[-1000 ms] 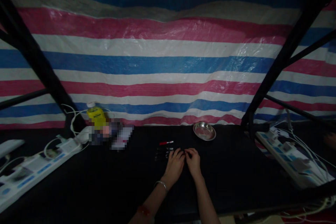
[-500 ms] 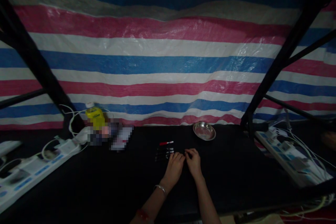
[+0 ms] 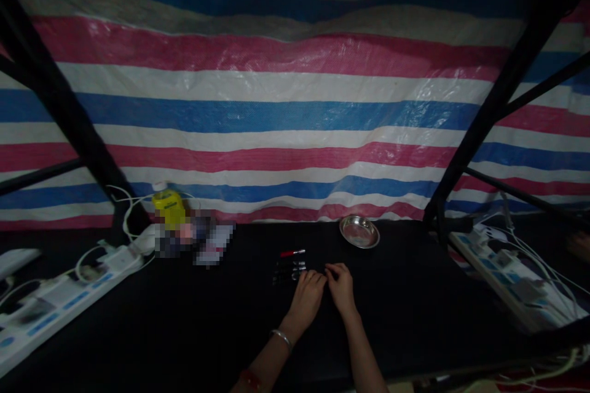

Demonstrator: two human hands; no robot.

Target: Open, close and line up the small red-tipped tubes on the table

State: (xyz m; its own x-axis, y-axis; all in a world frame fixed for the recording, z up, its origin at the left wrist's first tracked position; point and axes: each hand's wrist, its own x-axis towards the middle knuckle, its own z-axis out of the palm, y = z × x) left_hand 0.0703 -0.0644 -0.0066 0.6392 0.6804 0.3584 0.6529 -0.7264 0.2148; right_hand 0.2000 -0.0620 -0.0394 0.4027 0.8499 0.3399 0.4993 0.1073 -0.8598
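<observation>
My left hand [image 3: 308, 293] rests low over the black tabletop [image 3: 221, 331] with its fingers curled and drawn together. Close by on its right is my right hand [image 3: 340, 287], thumb and fingers pinched; a tiny dark spot shows at the fingertips, too small to name. The fingertips of both hands nearly meet, and whatever lies between them is hidden. Just beyond my left hand is a slim red-handled piece with a shiny metal end [image 3: 292, 253]. Several similar black pieces with shiny ends [image 3: 289, 271] lie in a row below it, partly beside my left fingers.
A round shallow metal dish [image 3: 359, 233] stands toward the back right. At the back left are a yellow bottle [image 3: 169, 206] and pixelated items [image 3: 214, 244]. White power strips [image 3: 69, 295] with cables line both sides. A striped tarp [image 3: 286, 116] hangs behind, between black frame posts [image 3: 474, 129].
The view has shifted very slightly. Both hands stay almost in the same place, fingertips close together; the small pieces and the dish have not moved on the table.
</observation>
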